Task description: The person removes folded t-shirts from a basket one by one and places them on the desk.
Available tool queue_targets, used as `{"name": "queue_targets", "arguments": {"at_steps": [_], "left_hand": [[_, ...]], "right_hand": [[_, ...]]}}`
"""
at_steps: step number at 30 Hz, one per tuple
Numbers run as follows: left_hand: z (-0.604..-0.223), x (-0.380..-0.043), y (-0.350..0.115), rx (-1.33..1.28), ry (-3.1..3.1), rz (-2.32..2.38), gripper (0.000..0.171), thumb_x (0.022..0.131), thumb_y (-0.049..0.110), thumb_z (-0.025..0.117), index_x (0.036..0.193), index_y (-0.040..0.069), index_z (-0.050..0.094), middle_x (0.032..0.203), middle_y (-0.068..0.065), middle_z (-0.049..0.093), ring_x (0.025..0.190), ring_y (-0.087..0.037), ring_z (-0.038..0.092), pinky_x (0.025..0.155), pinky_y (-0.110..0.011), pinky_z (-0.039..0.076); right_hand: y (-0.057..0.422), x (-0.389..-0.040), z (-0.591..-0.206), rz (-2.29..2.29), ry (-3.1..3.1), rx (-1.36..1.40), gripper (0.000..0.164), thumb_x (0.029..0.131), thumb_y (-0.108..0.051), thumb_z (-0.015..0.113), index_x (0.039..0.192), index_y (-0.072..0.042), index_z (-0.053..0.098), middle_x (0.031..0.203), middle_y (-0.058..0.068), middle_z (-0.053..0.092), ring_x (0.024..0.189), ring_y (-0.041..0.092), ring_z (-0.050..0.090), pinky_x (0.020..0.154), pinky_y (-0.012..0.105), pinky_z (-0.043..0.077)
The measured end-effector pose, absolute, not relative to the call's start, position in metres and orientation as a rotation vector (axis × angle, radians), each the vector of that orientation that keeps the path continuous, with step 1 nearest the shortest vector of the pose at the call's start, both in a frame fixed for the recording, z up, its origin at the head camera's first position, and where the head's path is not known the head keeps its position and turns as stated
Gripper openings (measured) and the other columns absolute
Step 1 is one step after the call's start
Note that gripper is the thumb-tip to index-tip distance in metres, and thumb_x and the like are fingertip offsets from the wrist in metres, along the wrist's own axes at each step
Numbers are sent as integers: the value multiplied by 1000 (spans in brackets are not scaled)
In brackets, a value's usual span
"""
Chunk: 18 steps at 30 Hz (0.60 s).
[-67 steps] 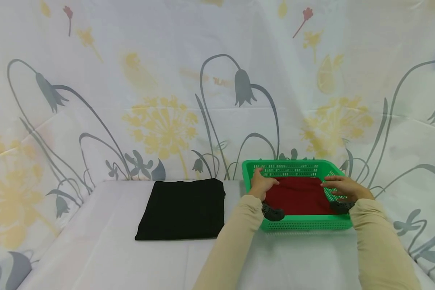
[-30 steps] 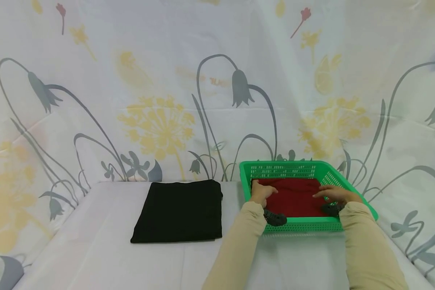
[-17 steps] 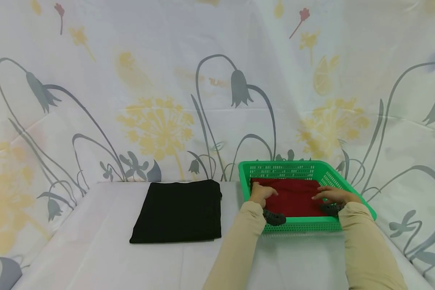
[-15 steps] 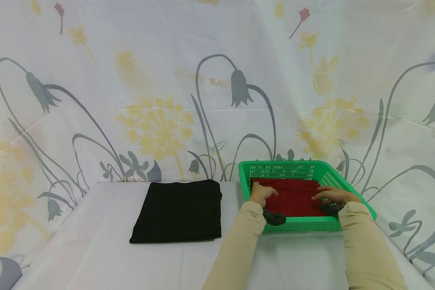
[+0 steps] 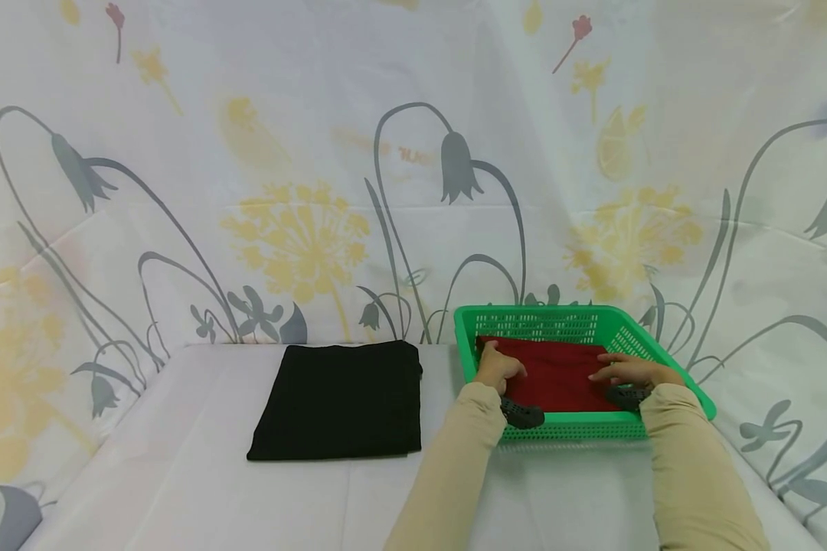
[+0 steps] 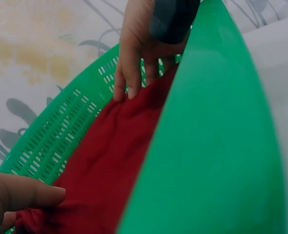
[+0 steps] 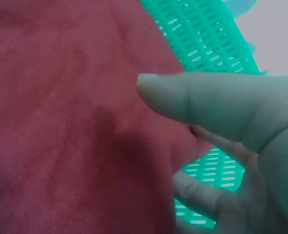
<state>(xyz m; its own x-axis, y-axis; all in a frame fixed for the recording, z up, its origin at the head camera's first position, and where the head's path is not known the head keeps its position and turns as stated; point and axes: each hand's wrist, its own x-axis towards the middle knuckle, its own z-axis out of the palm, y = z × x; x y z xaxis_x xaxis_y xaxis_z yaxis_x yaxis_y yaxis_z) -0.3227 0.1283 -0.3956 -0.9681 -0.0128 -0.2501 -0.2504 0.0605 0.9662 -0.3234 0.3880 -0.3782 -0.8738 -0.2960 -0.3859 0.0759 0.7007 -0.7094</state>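
Observation:
A folded red cloth lies in a green perforated plastic basket at the right. At its left edge my left hand holds it, thumb over the top and fingers down the side. Up close in the left wrist view, fabric bunches by the left thumb. My right hand reaches in from the right side. Its thumb stretches over the cloth, casting a shadow on it, while other fingers tuck beneath the edge, their tips hidden. Both wrists wear dark bands.
Left of the basket, a folded black cloth lies flat on the white-covered table. A flower-printed curtain hangs behind the table. The basket's raised walls surround both hands.
My hands have gone lower and closer together inside the basket, thumbs nearer the red cloth. The cloth's far left corner has risen slightly. The black cloth has stayed put.

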Motion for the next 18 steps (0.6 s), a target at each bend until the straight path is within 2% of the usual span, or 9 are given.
{"name": "queue_targets", "arguments": {"at_steps": [3, 6, 7, 9, 10, 13, 16, 18], "left_hand": [[-395, -322, 127, -268, 2173, 2005, 75, 78, -10, 74, 143, 7, 42, 136, -18, 46, 116, -36, 50, 81, -44, 51], [-393, -322, 126, -254, 2205, 1960, 75, 79, -9, 74, 144, 8, 42, 136, -16, 47, 102, -28, 54, 65, -35, 49], [-393, -322, 125, -247, 2215, 1939, 74, 80, -8, 74, 145, 9, 41, 136, -15, 46, 89, -24, 54, 58, -32, 45], [-393, -322, 125, -233, 2224, 1905, 74, 81, -6, 73, 145, 11, 41, 135, -15, 47, 67, -18, 47, 49, -29, 34], [-393, -322, 125, -227, 2224, 1904, 73, 81, -6, 73, 145, 11, 41, 135, -15, 48, 66, -17, 45, 48, -29, 33], [-393, -321, 126, -225, 2199, 1928, 73, 80, -8, 73, 145, 10, 43, 132, -16, 49, 71, -21, 51, 51, -31, 39], [-393, -320, 127, -240, 2180, 1963, 73, 79, -10, 73, 143, 8, 44, 131, -17, 49, 98, -29, 53, 55, -33, 40], [-392, -320, 128, -239, 2184, 1956, 73, 79, -10, 72, 144, 9, 44, 132, -17, 49, 96, -28, 53, 52, -32, 35]], "right_hand": [[386, -324, -377, -1025, 2431, -173, 78, 97, -22, 55, 144, 19, 8, 143, 44, -2, 127, 63, 20, 101, 65, 26], [384, -324, -375, -1021, 2435, -174, 80, 96, -22, 57, 145, 18, 8, 144, 44, -2, 127, 63, 18, 101, 65, 26], [384, -324, -374, -1015, 2441, -175, 80, 96, -22, 58, 145, 17, 9, 143, 44, -2, 127, 63, 18, 101, 65, 26], [384, -324, -374, -1010, 2453, -171, 80, 95, -22, 59, 146, 16, 10, 144, 44, -2, 128, 62, 16, 100, 64, 28], [384, -324, -375, -1007, 2460, -174, 80, 95, -22, 60, 146, 16, 11, 144, 44, 0, 128, 62, 16, 100, 64, 29], [384, -323, -377, -1012, 2475, -181, 79, 94, -20, 62, 145, 16, 15, 143, 44, 2, 128, 61, 16, 99, 62, 32], [384, -322, -377, -1041, 2472, -197, 77, 91, -15, 64, 144, 17, 17, 142, 45, 3, 129, 61, 15, 99, 59, 34], [383, -322, -376, -1061, 2462, -214, 75, 91, -10, 64, 143, 18, 17, 142, 45, 1, 128, 60, 16, 97, 56, 37]]}}
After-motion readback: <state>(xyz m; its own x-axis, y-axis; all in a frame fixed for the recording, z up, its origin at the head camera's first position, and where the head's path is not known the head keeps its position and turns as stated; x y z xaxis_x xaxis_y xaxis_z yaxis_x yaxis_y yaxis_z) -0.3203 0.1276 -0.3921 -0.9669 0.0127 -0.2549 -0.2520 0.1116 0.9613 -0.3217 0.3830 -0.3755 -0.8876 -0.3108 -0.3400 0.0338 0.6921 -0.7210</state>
